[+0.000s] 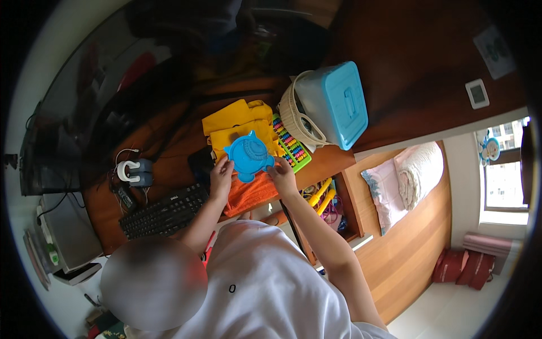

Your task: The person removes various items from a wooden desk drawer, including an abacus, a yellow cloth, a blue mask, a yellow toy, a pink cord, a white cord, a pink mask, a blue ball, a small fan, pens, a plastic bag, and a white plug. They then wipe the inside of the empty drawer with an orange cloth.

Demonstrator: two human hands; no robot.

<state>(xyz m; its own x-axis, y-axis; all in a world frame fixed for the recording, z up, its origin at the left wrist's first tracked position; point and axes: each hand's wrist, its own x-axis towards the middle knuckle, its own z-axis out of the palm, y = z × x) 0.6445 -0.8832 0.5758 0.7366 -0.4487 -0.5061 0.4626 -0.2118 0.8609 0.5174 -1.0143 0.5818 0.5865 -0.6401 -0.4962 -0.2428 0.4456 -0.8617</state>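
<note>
The wooden bench (333, 164) spread across the middle of the scene. To its right lay a lower wooden platform (409, 243), which bore a rolled white quilt (420, 172) with a pale pink and blue pillow (384, 192) against its left side. On the right of the bench, toward the far side, stood a pale bin with a bright blue lid (345, 104). A black keyboard (164, 214) lay at an angle on the near left. Folded yellow cloth (237, 120) lay at the middle of the bench, with orange cloth (251, 195) on its near side. Just left of the bin, and partly in front of it, was a cream basket (291, 116). An open drawer to the near right held yellow-handled things (322, 195). A green-framed abacus with coloured beads (293, 150) lay just right of the yellow cloth.

The blue round plastic piece (248, 155), knobbed about its rim and patterned in the middle, was held up over the two cloths. The left hand (221, 179) had its fingers closed on the left edge; the right hand (283, 178) pinched the right edge, near the abacus. Smallest was a white and grey-blue device (136, 172), beyond the keyboard.
</note>
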